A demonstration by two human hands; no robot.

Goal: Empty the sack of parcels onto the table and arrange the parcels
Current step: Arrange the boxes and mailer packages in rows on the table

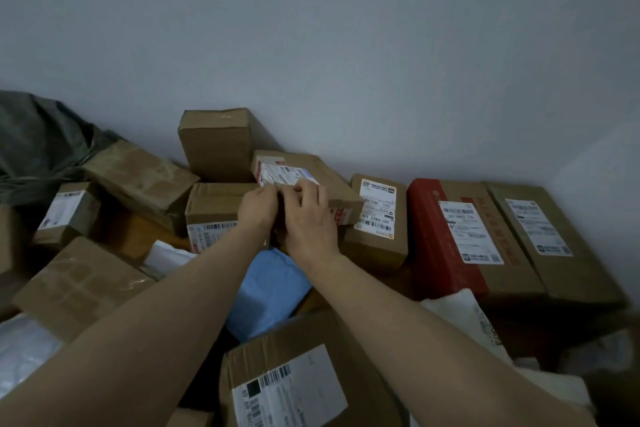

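Sack (pixel 34 142), grey-green and slumped, lies at ten o'clock from my hands, against the wall (pixel 346 45). Parcels crowd the desk (pixel 128 236) on every side.

My left hand (pixel 258 206) and right hand (pixel 308 218) meet in the middle on a flat box (pixel 332 173) with a white label. The left fingers (pixel 268 189) pinch its near-left corner, and the right fingers (pixel 311 189) curl over the near edge of the label. So both hands hold that box. It sits tilted on top of other boxes.

At twelve o'clock, behind it, a tall box (pixel 216 142) stands upright by the wall. At nine o'clock, just beside my left hand, is a labelled box (pixel 211 211). Further that way a crumpled box (pixel 138 180) leans, and a small box (pixel 67 211) sits beyond it.

At three o'clock a barcode box (pixel 377 218) sits just beside the flat box, whose corner overlaps it in my view. A red box (pixel 426 236) and a long box (pixel 585 260) follow, side by side.

At six o'clock, under my forearms, lie a blue pouch (pixel 270 288) and a near box (pixel 294 374). A white pouch (pixel 166 256) shows at seven o'clock, and a big box (pixel 76 284) at eight.
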